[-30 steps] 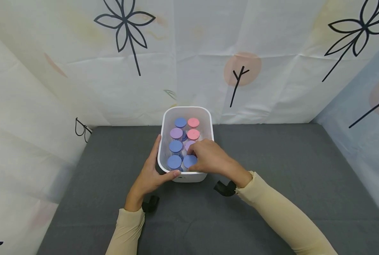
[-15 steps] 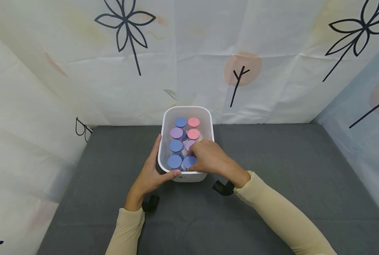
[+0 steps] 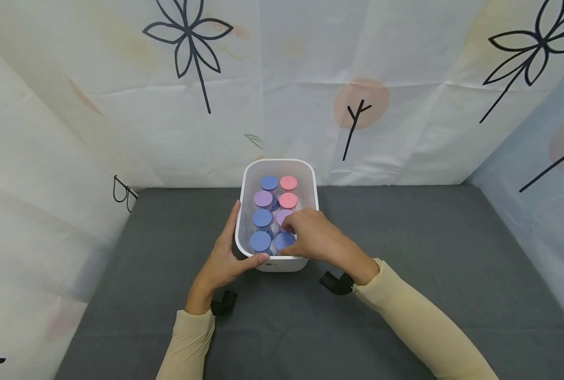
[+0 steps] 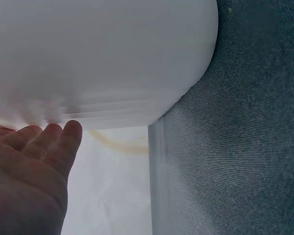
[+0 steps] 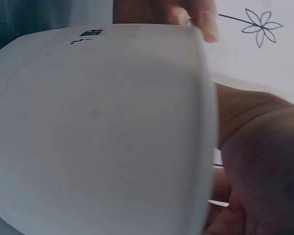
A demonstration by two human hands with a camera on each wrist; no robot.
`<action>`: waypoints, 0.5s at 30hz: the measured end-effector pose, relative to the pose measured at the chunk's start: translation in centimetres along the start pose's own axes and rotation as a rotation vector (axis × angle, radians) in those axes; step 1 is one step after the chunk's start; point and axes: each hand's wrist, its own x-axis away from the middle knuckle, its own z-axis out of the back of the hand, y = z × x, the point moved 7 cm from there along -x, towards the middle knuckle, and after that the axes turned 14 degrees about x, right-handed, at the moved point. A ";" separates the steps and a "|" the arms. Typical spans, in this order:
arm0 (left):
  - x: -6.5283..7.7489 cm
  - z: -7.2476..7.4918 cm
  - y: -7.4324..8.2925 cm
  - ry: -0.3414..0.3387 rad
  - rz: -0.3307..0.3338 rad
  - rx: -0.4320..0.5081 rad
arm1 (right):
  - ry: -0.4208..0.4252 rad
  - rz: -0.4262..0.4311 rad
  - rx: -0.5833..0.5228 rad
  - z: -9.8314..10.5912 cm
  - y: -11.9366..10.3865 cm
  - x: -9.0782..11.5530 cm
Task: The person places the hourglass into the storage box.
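Observation:
In the head view, a white plastic bin [image 3: 286, 265] holds several clear jars with coloured lids. My left hand [image 3: 222, 266] steadies its near left corner, thumb on the front rim and straight fingers along the side wall. The left wrist view shows those fingers [image 4: 63, 147] extended against the bin. My right hand [image 3: 317, 236] reaches inside over the front right and grips a blue-lidded jar [image 3: 283, 241] by its lid, between thumb and fingers. Just behind it sits a lilac-lidded jar [image 3: 284, 217], partly covered by the fingers. In the right wrist view the bin's wall hides the fingertips.
Two blue-lidded jars stand front left, the nearer with a blue lid [image 3: 260, 241]. Behind are a purple lid [image 3: 263, 199], another blue lid [image 3: 269, 183] and two pink lids [image 3: 288, 200]. The bin stands on a grey cloth-covered table [image 3: 405, 316], near a patterned curtain [image 3: 300, 121].
My right hand and the blue lid in its grip have shifted very slightly to the right. The left hand and the bin stay in place.

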 end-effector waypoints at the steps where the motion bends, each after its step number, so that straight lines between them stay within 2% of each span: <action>1: 0.0 0.0 0.0 -0.001 -0.001 -0.003 | 0.022 -0.008 -0.016 0.3 0.1 0.2; 3: 0.0 0.1 0.2 -0.005 0.001 -0.015 | 0.079 -0.029 -0.053 1.0 0.5 0.9; 6: 0.1 0.4 0.7 -0.011 -0.004 -0.065 | 0.219 -0.072 -0.129 2.5 1.9 2.5; 10: -0.2 2.0 2.2 0.039 -0.054 -0.205 | 0.444 -0.123 -0.217 4.3 5.8 5.4; 11: -0.3 2.6 2.6 0.063 -0.072 -0.267 | 0.489 -0.136 -0.223 4.5 7.0 6.0; 13: -0.8 4.0 3.4 0.120 -0.101 -0.449 | 0.544 -0.157 -0.214 4.6 9.6 7.2; 15: -1.4 5.4 3.9 0.166 -0.114 -0.655 | 0.555 -0.199 -0.177 4.4 12.1 8.1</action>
